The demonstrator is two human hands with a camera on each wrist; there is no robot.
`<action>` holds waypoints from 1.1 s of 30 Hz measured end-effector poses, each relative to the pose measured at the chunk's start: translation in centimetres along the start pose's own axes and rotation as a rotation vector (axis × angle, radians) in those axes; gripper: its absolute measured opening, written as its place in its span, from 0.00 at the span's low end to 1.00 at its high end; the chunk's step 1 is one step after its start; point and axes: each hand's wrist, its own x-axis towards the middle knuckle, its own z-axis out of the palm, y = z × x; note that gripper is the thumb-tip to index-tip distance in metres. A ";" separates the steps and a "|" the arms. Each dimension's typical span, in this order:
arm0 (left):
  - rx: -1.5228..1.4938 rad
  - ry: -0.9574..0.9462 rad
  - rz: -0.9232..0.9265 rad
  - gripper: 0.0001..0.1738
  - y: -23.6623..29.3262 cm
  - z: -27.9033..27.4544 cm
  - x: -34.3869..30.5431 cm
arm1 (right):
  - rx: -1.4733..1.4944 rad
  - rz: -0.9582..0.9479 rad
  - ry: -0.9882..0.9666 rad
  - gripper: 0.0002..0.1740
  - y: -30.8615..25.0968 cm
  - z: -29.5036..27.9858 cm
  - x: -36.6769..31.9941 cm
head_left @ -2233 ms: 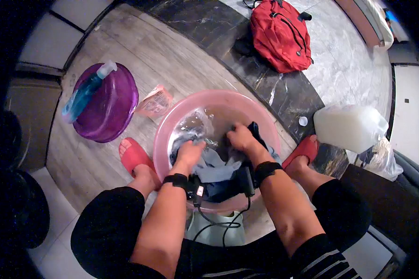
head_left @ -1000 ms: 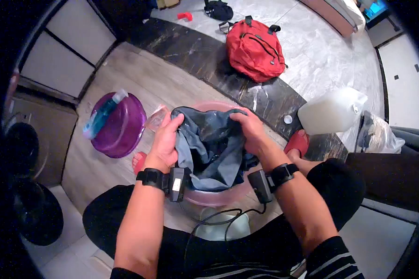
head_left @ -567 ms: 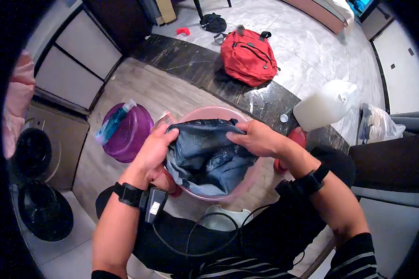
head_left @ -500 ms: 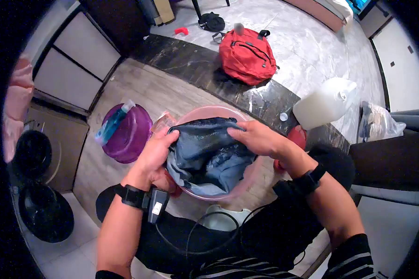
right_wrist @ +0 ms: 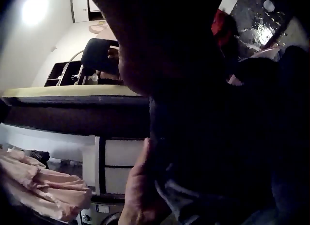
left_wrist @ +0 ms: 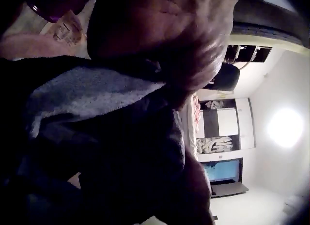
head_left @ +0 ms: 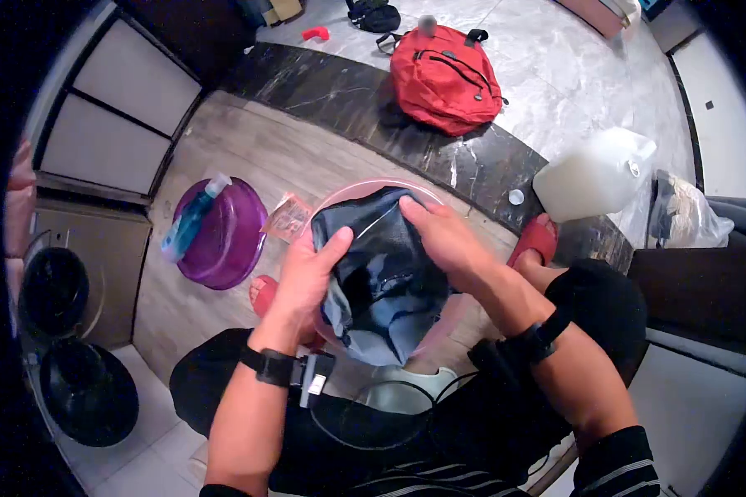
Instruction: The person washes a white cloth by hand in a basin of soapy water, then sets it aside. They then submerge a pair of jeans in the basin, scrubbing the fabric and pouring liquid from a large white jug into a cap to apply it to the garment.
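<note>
Left hand [head_left: 307,277] and right hand [head_left: 446,242], both gripping.
The thumbs [head_left: 335,248] lie on top, tips leaning toward each other, and both arms [head_left: 244,422] reach forward.

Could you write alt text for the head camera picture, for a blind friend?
A person's left hand and right hand grip a dark cloth over a pink basin. A purple basin, red backpack and whitish jug are on the floor around.

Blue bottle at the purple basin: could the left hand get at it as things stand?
Probably not without letting go: the left hand grips the cloth over the pink tub, though nothing visible blocks the way to the blue bottle.
</note>
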 end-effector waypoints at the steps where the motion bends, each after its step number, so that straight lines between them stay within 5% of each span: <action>1: 0.032 0.013 0.084 0.18 -0.6 0.0 0.6 | -0.026 -0.060 0.051 0.28 0.1 0.5 0.0; 4: -0.031 0.133 0.170 0.18 -0.2 1.2 1.1 | -0.157 -0.287 0.206 0.27 -1.5 3.5 -2.9; 6: 0.040 0.212 0.171 0.22 -0.2 2.3 1.3 | -0.318 -0.241 0.122 0.25 -2.3 5.2 -4.8; 7: 0.194 0.243 0.168 0.23 -0.8 2.5 1.3 | -0.349 -0.407 0.119 0.25 -1.6 6.1 -4.9; 10: 0.042 0.368 0.151 0.25 -1.2 6.0 -0.5 | -0.552 -0.493 0.231 0.22 -2.7 5.2 -3.7; 14: 0.058 0.272 0.073 0.20 -2.1 4.3 0.7 | -0.446 -0.285 0.300 0.26 -1.9 6.0 -2.5; 15: -0.081 0.268 -0.071 0.20 -1.7 3.0 1.5 | -0.473 -0.153 0.235 0.30 -2.4 6.8 -3.5; 18: -0.156 0.284 -0.071 0.20 -2.7 3.0 1.2 | -0.514 -0.078 0.136 0.32 -1.7 6.5 -2.9; 19: 0.058 0.341 -0.008 0.20 -2.5 4.5 0.0 | -0.597 -0.186 0.171 0.33 -1.8 5.6 -1.8; 22: 0.085 0.305 0.038 0.25 -2.8 3.7 0.6 | -0.408 -0.127 0.302 0.30 -1.1 6.8 -2.6; 26: -0.155 0.345 -0.110 0.23 -3.2 3.5 0.6 | -0.474 -0.314 0.231 0.28 -1.0 6.7 -3.4; 27: 0.155 0.339 0.065 0.23 -3.2 4.4 -0.2 | -0.488 -0.205 0.272 0.28 -1.5 6.1 -1.7; 28: -0.075 0.337 0.028 0.23 -3.9 4.7 0.1 | -0.440 -0.156 0.273 0.28 -1.3 5.8 -1.6; 30: -0.069 0.238 -0.123 0.23 -3.7 1.8 1.2 | -0.629 -0.302 0.203 0.27 0.2 7.1 -3.1; 31: -0.283 0.116 -0.125 0.22 -2.1 1.7 1.1 | -0.477 -0.199 0.199 0.26 -0.4 8.0 -4.7; 33: -0.170 0.231 -0.090 0.21 -2.7 3.3 0.2 | -0.586 -0.264 0.168 0.29 -0.5 6.8 -4.0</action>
